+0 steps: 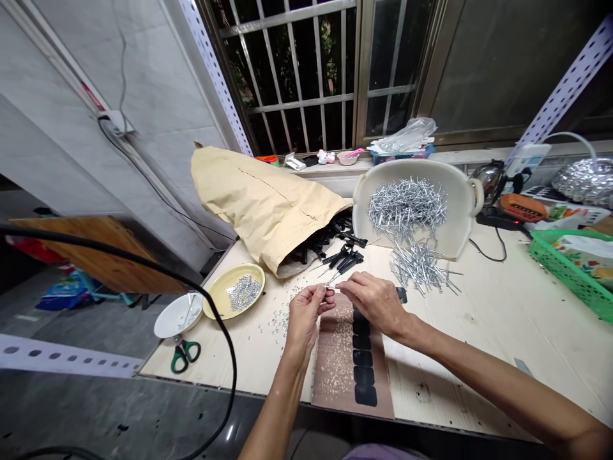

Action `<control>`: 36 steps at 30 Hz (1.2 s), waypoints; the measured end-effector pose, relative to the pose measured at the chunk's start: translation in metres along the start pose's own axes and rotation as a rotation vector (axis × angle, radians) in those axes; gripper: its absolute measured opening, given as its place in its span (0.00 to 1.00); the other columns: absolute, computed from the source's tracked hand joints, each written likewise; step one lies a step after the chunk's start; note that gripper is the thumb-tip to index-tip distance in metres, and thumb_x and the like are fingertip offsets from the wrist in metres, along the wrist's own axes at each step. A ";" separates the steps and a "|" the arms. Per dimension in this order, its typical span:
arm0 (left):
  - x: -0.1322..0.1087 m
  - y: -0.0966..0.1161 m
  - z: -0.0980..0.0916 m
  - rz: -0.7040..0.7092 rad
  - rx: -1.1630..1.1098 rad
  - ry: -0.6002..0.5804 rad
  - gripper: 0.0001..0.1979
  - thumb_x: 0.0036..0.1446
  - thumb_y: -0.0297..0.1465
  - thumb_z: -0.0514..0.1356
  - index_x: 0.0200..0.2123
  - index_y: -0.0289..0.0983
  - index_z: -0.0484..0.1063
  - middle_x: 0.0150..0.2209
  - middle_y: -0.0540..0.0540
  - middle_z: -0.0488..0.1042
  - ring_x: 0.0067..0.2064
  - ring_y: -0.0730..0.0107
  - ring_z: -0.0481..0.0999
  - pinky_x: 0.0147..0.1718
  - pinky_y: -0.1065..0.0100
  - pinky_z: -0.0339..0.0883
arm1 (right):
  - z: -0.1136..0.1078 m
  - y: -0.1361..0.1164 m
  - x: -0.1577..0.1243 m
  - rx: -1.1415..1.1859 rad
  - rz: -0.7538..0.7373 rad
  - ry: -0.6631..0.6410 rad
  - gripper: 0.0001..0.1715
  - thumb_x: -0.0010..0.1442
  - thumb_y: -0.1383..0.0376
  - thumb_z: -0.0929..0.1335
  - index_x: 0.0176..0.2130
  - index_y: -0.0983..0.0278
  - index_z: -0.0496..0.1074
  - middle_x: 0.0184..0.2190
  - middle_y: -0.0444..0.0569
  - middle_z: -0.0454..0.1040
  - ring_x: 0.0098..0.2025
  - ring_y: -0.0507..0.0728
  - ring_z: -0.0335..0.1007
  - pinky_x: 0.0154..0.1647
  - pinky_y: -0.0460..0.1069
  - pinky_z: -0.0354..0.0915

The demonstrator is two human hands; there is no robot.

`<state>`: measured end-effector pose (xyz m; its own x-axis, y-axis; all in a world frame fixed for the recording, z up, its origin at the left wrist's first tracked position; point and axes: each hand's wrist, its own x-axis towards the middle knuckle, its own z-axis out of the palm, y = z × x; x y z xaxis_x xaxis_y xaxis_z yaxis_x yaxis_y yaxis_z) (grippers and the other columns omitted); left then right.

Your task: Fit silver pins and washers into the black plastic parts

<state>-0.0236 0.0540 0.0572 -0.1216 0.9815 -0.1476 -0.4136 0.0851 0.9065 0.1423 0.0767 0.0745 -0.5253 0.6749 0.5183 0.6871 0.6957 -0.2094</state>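
Note:
My left hand and my right hand meet above the far end of a brown board. The fingertips of both are pinched around a thin metal pin; anything smaller between them is hidden. Black rounded-square pads run in a column along the board, beside pale specks. Just beyond my fingers lie black plastic pieces with thin metal rods. To the right, a heap of metal pins spills from a white scoop-shaped basin. Small shiny washers are scattered left of the board.
A paper sack spills black parts at the back. On the left are a yellow dish of washers, a white bowl and green-handled scissors. A black cable crosses the left foreground. A green basket stands right.

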 end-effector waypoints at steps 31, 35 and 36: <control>-0.001 -0.014 0.003 0.112 0.241 0.002 0.16 0.49 0.37 0.64 0.36 0.31 0.76 0.28 0.45 0.76 0.27 0.74 0.73 0.31 0.70 0.71 | 0.005 0.003 -0.014 0.141 0.180 -0.107 0.15 0.67 0.58 0.58 0.40 0.60 0.69 0.36 0.45 0.72 0.33 0.50 0.68 0.29 0.44 0.54; -0.001 -0.014 0.003 0.092 0.258 -0.012 0.15 0.49 0.37 0.64 0.36 0.30 0.76 0.28 0.45 0.77 0.27 0.74 0.73 0.31 0.70 0.71 | 0.007 0.007 -0.014 0.174 0.182 -0.117 0.16 0.67 0.59 0.58 0.39 0.62 0.70 0.35 0.47 0.70 0.33 0.51 0.67 0.29 0.44 0.56; -0.001 -0.014 0.003 0.096 0.270 -0.021 0.15 0.49 0.37 0.64 0.36 0.30 0.76 0.28 0.45 0.77 0.28 0.74 0.73 0.31 0.70 0.72 | 0.008 0.009 -0.014 0.240 0.192 -0.127 0.16 0.66 0.58 0.58 0.38 0.63 0.70 0.34 0.47 0.70 0.33 0.51 0.67 0.30 0.44 0.57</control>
<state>-0.0153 0.0523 0.0458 -0.1285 0.9904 -0.0502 -0.1460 0.0312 0.9888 0.1515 0.0757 0.0589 -0.4670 0.8138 0.3458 0.6495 0.5811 -0.4904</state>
